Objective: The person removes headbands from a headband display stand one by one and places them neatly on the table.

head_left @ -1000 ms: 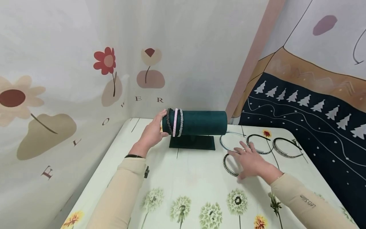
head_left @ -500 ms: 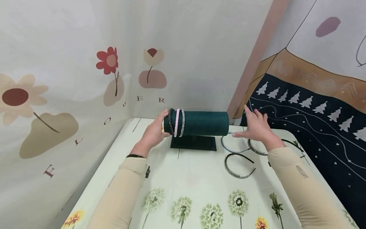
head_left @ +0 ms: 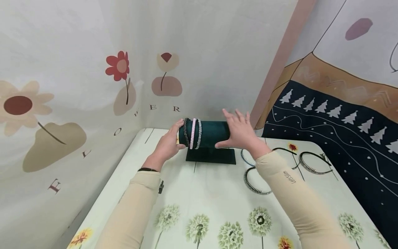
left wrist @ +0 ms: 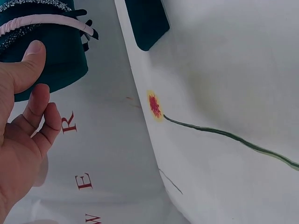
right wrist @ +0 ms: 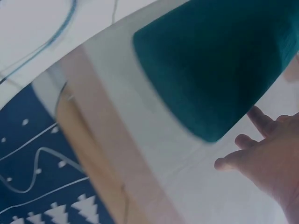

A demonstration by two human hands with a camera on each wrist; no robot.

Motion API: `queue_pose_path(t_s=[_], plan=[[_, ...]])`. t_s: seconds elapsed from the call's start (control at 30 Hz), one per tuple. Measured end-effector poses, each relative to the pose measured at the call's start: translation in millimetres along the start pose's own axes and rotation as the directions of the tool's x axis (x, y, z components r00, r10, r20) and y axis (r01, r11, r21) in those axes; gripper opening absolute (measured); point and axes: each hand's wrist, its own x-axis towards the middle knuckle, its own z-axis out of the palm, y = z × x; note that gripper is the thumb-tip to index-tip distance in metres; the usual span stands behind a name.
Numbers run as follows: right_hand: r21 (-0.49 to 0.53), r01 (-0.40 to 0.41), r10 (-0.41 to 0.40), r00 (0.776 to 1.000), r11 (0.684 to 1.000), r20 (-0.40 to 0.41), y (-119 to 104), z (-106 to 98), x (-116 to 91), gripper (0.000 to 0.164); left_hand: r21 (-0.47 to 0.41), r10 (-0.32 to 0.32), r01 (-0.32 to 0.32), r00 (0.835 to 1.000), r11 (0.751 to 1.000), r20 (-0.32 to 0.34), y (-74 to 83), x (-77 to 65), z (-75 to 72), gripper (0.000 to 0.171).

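Note:
A dark green velvet headband stand point(head_left: 214, 134) has a horizontal roll on a flat base point(head_left: 211, 155). Round the roll's left part sit three headbands: a dark sparkly one point(head_left: 186, 133), a pink one point(head_left: 192, 133) and a silvery one point(head_left: 199, 134). My left hand point(head_left: 166, 147) grips the roll's left end, its thumb on the front of the velvet in the left wrist view. At the roll's right part is my right hand point(head_left: 242, 135), fingers spread and holding nothing. Whether it touches the velvet I cannot tell; it hides the roll's right end from the head view.
More headbands lie on the flower-print tablecloth to the right: a blue one point(head_left: 245, 157), a toothed black one point(head_left: 248, 181), another black one point(head_left: 284, 149) partly behind my forearm, and one farthest right point(head_left: 306, 166). Curtains with printed flowers point(head_left: 118, 65) hang behind.
My right hand has left the headbands on the table, risen past the stand's right end and moved left to the roll. My left hand keeps its grip at the left end.

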Motion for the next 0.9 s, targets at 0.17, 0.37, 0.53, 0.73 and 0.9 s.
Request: queue_pose_path(t_s=[0.17, 0.37, 0.53, 0.73, 0.9], plan=[[-0.095, 0.032, -0.034, 0.999, 0.995, -0.014, -27, 12, 10, 0.144, 0.007, 0.003, -0.003, 1.000, 1.000, 0.000, 0.7, 0.6, -1.5, 0.104], [-0.216, 0.059, -0.067, 0.997, 0.975, -0.028, -58, 22, 20, 0.144, 0.010, -0.002, 0.002, 1.000, 1.000, -0.003, 0.7, 0.5, -3.0, 0.105], [-0.259, 0.057, -0.066, 0.998, 0.964, -0.023, -75, 27, 25, 0.146, 0.001, 0.005, -0.005, 1.000, 1.000, -0.001, 0.4, -0.4, -3.0, 0.105], [-0.267, 0.035, -0.041, 0.999, 0.963, -0.014, -81, 31, 28, 0.150, 0.004, 0.006, -0.007, 1.000, 1.000, 0.007, 0.1, -1.1, -2.3, 0.105], [-0.266, 0.021, -0.025, 1.000, 0.964, -0.014, -83, 32, 30, 0.151, -0.002, -0.001, 0.001, 1.000, 1.000, 0.009, 0.7, -1.0, -2.1, 0.105]])
